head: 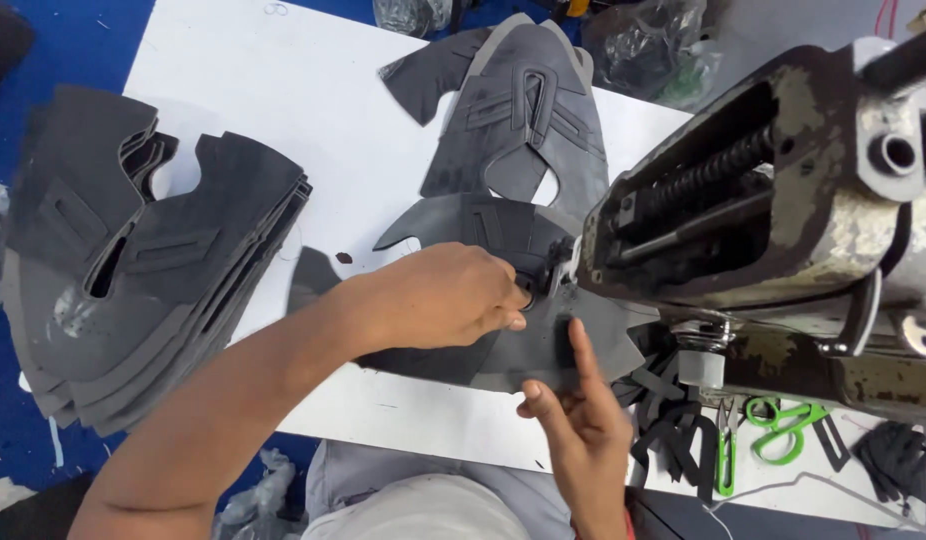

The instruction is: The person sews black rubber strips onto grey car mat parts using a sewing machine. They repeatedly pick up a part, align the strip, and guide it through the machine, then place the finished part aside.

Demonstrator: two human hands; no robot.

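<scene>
A dark grey cut shoe-upper piece [503, 240] lies under the head of an old, worn sewing machine [783, 210]. My left hand [443, 295] rests on top of the piece, its fingertips pinching it close to the needle area. At the piece's near edge my right hand [578, 425] presses it flat with the index finger stretched out. The needle itself is hidden behind my left hand and the machine head.
A thick stack of the same grey pieces [133, 260] sits at the left on the white table [283, 110]. More stitched pieces [528, 110] lie behind the machine. Green-handled scissors [783, 425], thread snips [725, 445] and black offcut strips [673, 410] lie at the right front.
</scene>
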